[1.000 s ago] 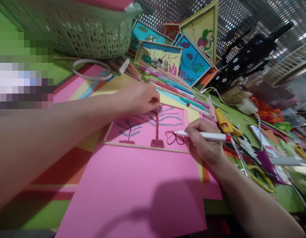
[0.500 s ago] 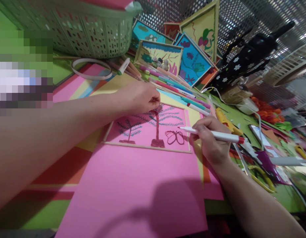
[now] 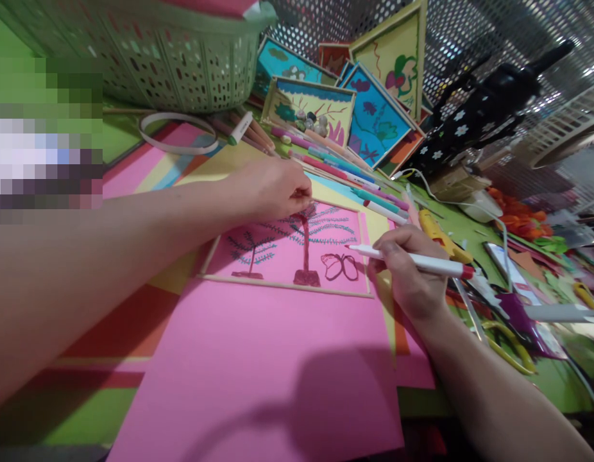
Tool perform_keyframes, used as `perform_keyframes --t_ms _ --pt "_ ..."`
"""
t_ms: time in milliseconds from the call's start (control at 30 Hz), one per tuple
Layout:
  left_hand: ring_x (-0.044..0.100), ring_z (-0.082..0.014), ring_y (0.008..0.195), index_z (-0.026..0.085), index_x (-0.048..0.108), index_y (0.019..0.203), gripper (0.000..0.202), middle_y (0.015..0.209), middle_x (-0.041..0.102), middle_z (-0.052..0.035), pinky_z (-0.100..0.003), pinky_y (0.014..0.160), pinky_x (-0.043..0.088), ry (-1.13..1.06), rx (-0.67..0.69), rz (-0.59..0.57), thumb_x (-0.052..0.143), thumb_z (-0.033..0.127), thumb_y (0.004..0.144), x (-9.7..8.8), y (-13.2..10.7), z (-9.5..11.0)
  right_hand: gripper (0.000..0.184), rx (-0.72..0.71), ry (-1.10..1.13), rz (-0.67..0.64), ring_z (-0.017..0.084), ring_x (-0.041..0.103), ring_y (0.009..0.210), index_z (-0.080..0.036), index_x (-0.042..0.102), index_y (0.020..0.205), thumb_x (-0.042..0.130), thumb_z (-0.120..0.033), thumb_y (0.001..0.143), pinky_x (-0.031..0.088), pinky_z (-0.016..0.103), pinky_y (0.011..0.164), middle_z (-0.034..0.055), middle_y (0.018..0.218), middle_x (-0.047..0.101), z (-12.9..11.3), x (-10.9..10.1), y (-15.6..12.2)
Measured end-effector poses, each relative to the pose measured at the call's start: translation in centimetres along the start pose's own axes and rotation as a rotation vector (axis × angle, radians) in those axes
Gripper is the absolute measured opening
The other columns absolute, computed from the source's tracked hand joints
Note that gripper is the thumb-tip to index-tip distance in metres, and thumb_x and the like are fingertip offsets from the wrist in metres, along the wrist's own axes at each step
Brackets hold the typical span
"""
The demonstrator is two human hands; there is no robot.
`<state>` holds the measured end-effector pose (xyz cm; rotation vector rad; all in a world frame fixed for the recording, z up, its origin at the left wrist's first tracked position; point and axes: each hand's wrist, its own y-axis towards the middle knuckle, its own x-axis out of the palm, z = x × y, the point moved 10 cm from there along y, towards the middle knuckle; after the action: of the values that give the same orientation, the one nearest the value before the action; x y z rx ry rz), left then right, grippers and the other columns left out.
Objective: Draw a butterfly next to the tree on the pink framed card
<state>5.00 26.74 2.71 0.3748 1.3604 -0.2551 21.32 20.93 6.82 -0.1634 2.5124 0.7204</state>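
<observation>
A pink sheet of paper (image 3: 272,346) lies in front of me. Thin wooden sticks (image 3: 287,287) frame its upper part, where two trees (image 3: 305,247) and a dark red butterfly outline (image 3: 340,267) are drawn. My right hand (image 3: 412,273) is closed round a white felt-tip marker (image 3: 429,264) with a red end. Its tip hovers by the butterfly, just inside the frame's right side. My left hand (image 3: 272,186) rests at the frame's top edge with fingers curled together. What those fingertips pinch, if anything, is hidden.
Several markers (image 3: 335,168) lie beyond the sheet. Framed pictures (image 3: 378,119) lean behind them. A green basket (image 3: 195,77) stands back left, with a white ring (image 3: 179,149) before it. To the right are a yellow glue gun (image 3: 439,234), yellow-handled scissors (image 3: 511,350) and paper scraps.
</observation>
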Motion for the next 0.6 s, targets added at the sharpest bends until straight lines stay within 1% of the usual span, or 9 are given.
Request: perform_keyframes --t_ms 167,300,600 --pt "0.060 -0.0195 0.081 0.015 0.072 0.096 0.033 0.092 0.070 -0.0073 -0.028 0.066 0.039 -0.002 0.018 0.010 0.042 0.026 0.088 -0.48 -0.49 0.39 0.015 0.008 0.024 -0.005 0.010 0.049 0.038 -0.022 0.056 0.058 0.055 -0.020 0.072 0.038 0.023 0.038 -0.0052 0.044 0.055 -0.11 0.14 0.09" --pt "0.059 -0.0180 0.079 0.015 0.072 0.095 0.032 0.092 0.071 -0.0064 -0.027 0.065 0.038 -0.007 0.015 0.003 0.043 0.026 0.089 -0.55 -0.64 0.43 0.015 -0.006 0.019 -0.053 0.011 0.051 0.041 -0.023 0.057 0.059 0.055 -0.019 0.073 0.040 0.024 0.040 -0.0043 0.047 0.057 -0.25 0.54 0.05" --pt "0.059 -0.0193 0.080 0.015 0.072 0.096 0.029 0.092 0.070 -0.0072 -0.028 0.065 0.037 -0.021 0.007 0.003 0.046 0.026 0.090 -0.49 -0.42 0.37 0.015 -0.013 0.064 -0.085 0.010 0.053 0.042 -0.022 0.058 0.063 0.056 -0.019 0.078 0.041 0.023 0.041 -0.0045 0.049 0.058 0.07 0.70 -0.19"
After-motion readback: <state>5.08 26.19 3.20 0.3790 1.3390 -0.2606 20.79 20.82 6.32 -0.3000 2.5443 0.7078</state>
